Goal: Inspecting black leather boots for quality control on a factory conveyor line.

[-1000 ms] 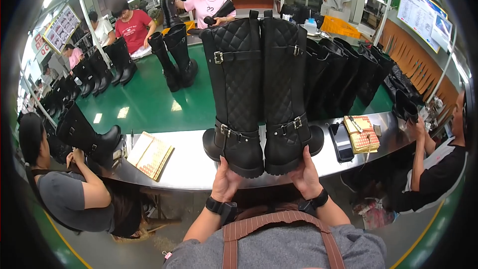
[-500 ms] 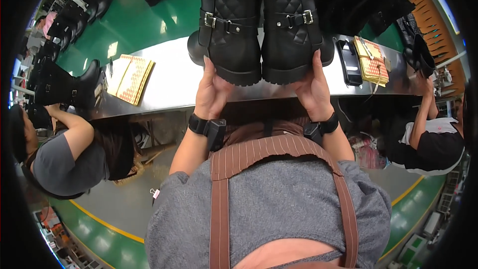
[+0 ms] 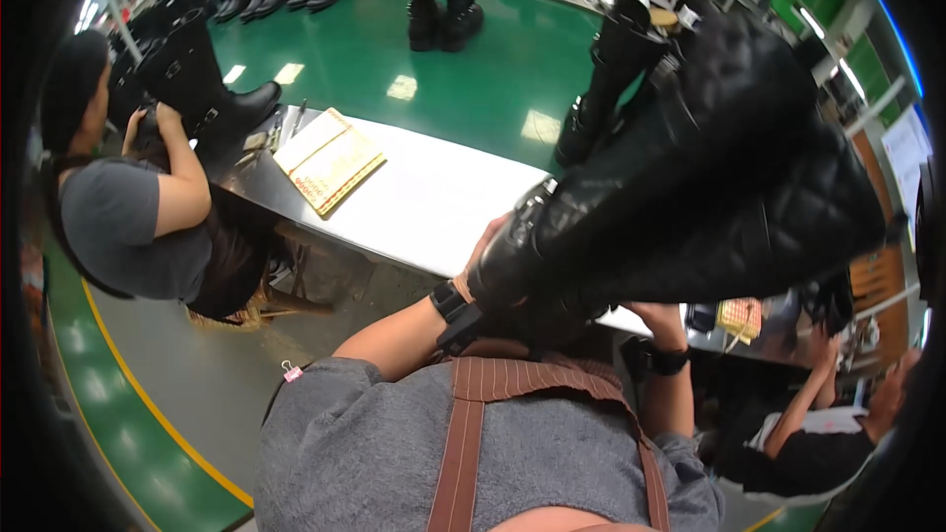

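A pair of tall black quilted boots (image 3: 670, 187) with buckled straps is tilted, their shafts reaching to the upper right and their feet near my chest. My left hand (image 3: 487, 248) is closed around the foot end from the left, its fingers partly hidden behind the leather. Below the boots, my right hand (image 3: 658, 320) is closed against their underside, most of its fingers covered by them. Both wrists wear black bands. The boots are held above the near edge of a shiny metal table (image 3: 434, 197).
A yellow patterned booklet (image 3: 330, 160) lies on the table at left, with pens beside it. At right are a dark phone-like object (image 3: 701, 317) and another patterned booklet (image 3: 739, 319). Co-workers sit at both sides. More black boots (image 3: 443, 0) stand across the green surface.
The boots have gone from upright, side by side, to tilted toward the right. My left hand has moved around the foot end, and my right hand has dropped beneath them. The view has turned.
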The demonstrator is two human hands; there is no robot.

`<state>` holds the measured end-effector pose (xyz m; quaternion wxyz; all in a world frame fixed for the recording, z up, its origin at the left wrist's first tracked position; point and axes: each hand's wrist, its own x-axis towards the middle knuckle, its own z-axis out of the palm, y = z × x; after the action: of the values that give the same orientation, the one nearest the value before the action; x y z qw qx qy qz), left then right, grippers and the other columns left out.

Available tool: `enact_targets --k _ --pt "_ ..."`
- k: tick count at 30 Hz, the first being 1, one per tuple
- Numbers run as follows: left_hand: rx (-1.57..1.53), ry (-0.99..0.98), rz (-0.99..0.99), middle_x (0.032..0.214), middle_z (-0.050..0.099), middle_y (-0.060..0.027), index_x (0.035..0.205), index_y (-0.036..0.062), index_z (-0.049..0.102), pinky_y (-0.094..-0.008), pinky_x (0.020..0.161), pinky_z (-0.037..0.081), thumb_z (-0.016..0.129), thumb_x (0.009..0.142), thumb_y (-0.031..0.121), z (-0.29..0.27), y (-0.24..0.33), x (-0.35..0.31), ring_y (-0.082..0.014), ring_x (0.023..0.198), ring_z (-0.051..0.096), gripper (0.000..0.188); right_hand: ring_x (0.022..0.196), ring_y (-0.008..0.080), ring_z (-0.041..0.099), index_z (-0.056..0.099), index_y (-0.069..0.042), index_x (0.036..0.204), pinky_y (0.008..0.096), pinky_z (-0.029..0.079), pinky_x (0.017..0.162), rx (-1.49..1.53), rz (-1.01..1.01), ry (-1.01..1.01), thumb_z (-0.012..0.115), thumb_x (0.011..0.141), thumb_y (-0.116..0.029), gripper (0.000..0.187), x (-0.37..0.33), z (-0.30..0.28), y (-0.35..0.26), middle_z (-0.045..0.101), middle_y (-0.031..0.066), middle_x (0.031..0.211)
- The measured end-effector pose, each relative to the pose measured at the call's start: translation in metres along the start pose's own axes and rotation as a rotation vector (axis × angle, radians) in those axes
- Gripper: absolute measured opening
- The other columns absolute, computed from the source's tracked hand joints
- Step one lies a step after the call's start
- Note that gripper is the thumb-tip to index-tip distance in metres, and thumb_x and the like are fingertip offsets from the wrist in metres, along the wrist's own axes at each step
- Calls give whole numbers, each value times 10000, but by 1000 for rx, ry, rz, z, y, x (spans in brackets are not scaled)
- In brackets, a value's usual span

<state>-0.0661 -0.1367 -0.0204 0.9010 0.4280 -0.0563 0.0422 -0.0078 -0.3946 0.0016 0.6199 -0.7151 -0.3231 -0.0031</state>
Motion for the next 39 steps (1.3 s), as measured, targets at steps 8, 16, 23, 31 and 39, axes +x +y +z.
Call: enact_targets --k 8,16,23,31,39 --pt "-986 -305 -789 1120 677 -124 1184 34 601 -339 923 535 490 966 238 -15 -22 8 -204 988 670 319 1025 210 604 591 -4 1058 414 396 1046 390 132 -285 695 827 -169 303 59 -6 -8 622 120 1064" --pt "-125 -253 -240 1238 591 -137 1342 8 454 -313 959 484 256 1046 405 -19 47 35 -165 1055 618 533 1035 168 577 587 -30 1045 472 308 1133 290 -216 -223 661 850 -104 222 69 4 -41 553 58 1082" --pt "-8 -137 -152 1213 603 -152 1271 -49 510 -351 1018 441 194 1047 326 14 76 17 -214 1118 594 539 1218 220 503 441 -4 1344 361 399 1052 119 4 -16 565 917 -92 453 45 -25 -30 500 112 1327" --pt "243 -144 -110 1177 599 -112 1288 -20 475 -304 981 449 405 992 192 17 69 15 -147 1076 585 370 1188 217 523 469 8 1309 359 421 1030 336 17 -90 579 915 -115 427 35 -33 -25 528 123 1302" --pt "86 -229 -28 1321 502 -127 1422 14 344 -329 1043 387 459 941 175 14 61 6 -164 1202 509 520 1130 238 558 492 18 1262 358 447 988 344 -4 -40 606 827 -13 451 41 -14 -42 550 137 1259"
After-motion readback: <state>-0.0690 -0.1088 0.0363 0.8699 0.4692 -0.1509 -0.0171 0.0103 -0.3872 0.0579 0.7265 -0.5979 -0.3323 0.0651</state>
